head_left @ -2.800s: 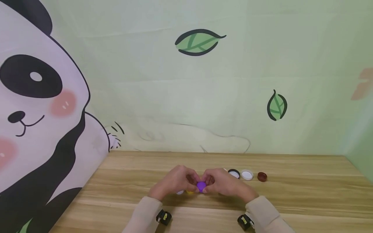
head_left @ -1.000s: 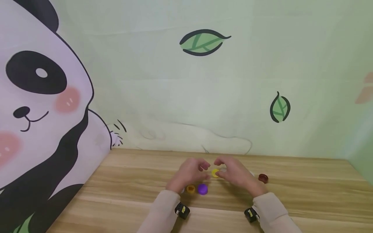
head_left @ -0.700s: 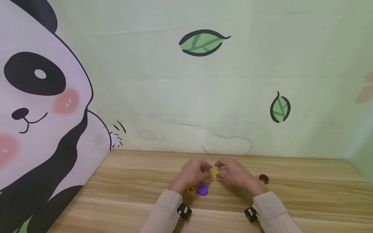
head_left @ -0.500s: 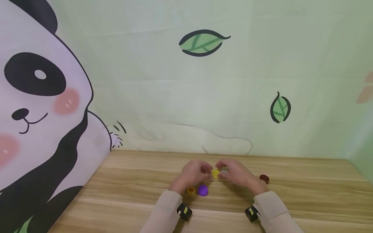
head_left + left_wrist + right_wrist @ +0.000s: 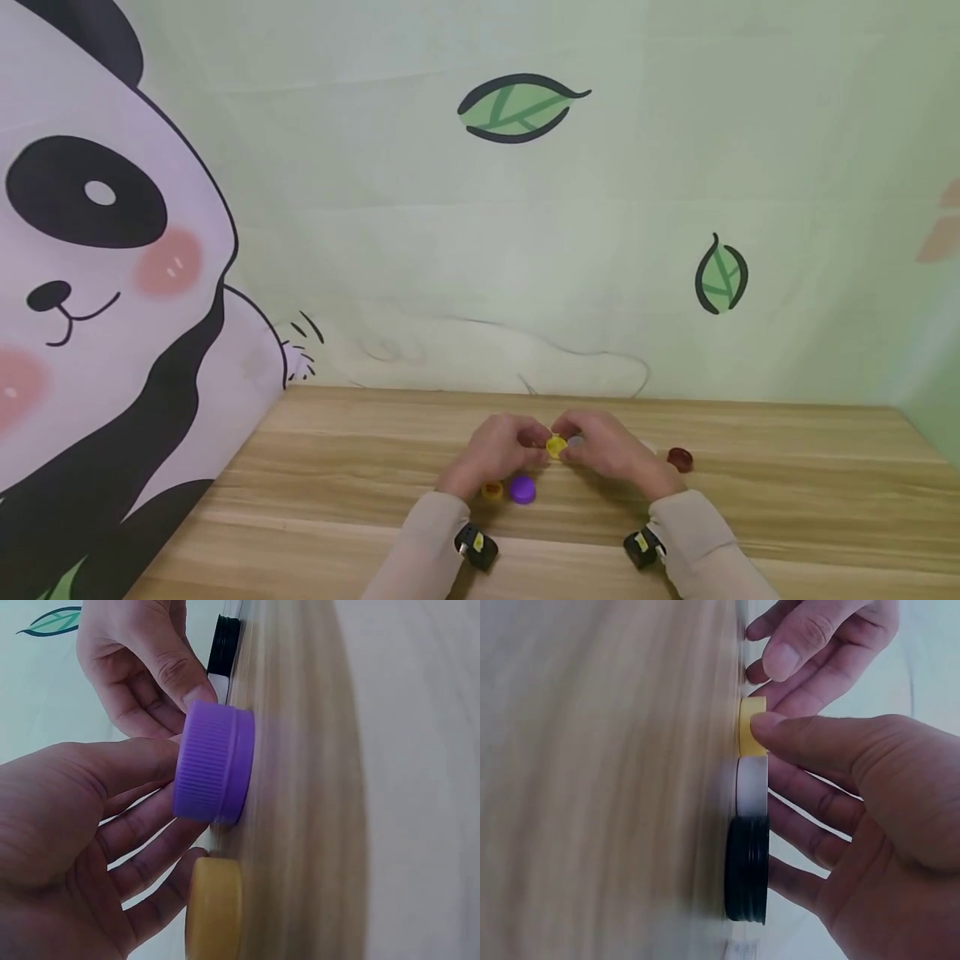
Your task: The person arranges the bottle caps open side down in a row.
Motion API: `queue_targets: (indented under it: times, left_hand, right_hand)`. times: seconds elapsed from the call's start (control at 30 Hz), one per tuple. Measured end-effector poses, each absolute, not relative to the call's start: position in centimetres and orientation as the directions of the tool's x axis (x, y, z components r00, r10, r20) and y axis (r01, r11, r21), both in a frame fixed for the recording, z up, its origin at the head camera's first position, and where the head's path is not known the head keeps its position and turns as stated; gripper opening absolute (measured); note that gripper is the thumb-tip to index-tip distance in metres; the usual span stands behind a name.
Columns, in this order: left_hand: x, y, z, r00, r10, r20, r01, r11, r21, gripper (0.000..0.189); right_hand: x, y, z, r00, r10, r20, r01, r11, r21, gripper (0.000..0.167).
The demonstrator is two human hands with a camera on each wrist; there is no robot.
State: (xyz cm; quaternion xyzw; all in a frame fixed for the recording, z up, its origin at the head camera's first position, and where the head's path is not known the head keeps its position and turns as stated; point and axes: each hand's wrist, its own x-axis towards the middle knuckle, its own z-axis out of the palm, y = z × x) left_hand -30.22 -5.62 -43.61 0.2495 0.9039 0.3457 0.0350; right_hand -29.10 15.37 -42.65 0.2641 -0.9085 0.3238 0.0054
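Note:
A yellow bottle cap [image 5: 556, 447] rests on the wooden table between my two hands. My right hand [image 5: 603, 446] pinches it, the thumb on its near side in the right wrist view and the fingers behind. My left hand [image 5: 501, 448] has relaxed fingertips right at the cap's left edge; its thumb stands slightly off the cap in the right wrist view. To the cap's right sits a whitish cap [image 5: 751, 786], then a black lid [image 5: 748, 870]. Nearer to me lie a ribbed purple cap [image 5: 215, 763] and an orange-yellow cap [image 5: 215, 909].
A dark red cap [image 5: 680, 459] lies at the right end of the back row. Behind the wooden table [image 5: 337, 467] rises a pale green backdrop [image 5: 375, 167] with a panda and leaves. Each wrist carries a small black camera [image 5: 477, 546].
Both hands leave the purple cap, which stays in the front row, and move back and right to the yellow cap. Over the last second my left hand closes in on its left side.

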Motion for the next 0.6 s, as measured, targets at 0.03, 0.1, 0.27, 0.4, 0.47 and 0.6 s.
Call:
queue_targets:
  times: [0.03, 0.1, 0.27, 0.4, 0.47, 0.6]
  left_hand:
    - [-30.2, -5.6, -43.7, -0.874, 0.475, 0.105, 0.423, 0.635, 0.647, 0.021]
    - [-30.2, -5.7, -43.7, -0.872, 0.478, 0.104, 0.421, 0.626, 0.657, 0.022]
    - [-30.1, -5.8, -43.7, -0.876, 0.466, 0.124, 0.414, 0.596, 0.687, 0.025]
    - [-30.0, -5.9, -43.7, -0.886, 0.438, 0.155, 0.413, 0.589, 0.695, 0.025]
    - [-30.0, -5.9, -43.6, -0.884, 0.430, 0.183, 0.430, 0.595, 0.679, 0.023]
    - [-30.0, -5.9, -43.4, -0.870, 0.428, 0.245, 0.479, 0.613, 0.629, 0.018]
  right_hand:
    - [-29.1, 15.3, -42.7, -0.862, -0.473, 0.181, -0.481, 0.650, -0.589, 0.024]
    - [-29.1, 15.3, -42.8, -0.868, -0.464, 0.178, -0.471, 0.652, -0.594, 0.024]
    - [-29.1, 15.3, -42.8, -0.880, -0.442, 0.171, -0.449, 0.661, -0.602, 0.020]
    - [-28.8, 15.4, -42.4, -0.884, -0.439, 0.162, -0.439, 0.658, -0.611, 0.015]
    - [-28.6, 15.4, -42.1, -0.884, -0.442, 0.155, -0.436, 0.654, -0.619, 0.013]
    - [-28.3, 15.3, -41.6, -0.888, -0.436, 0.145, -0.423, 0.650, -0.631, 0.010]
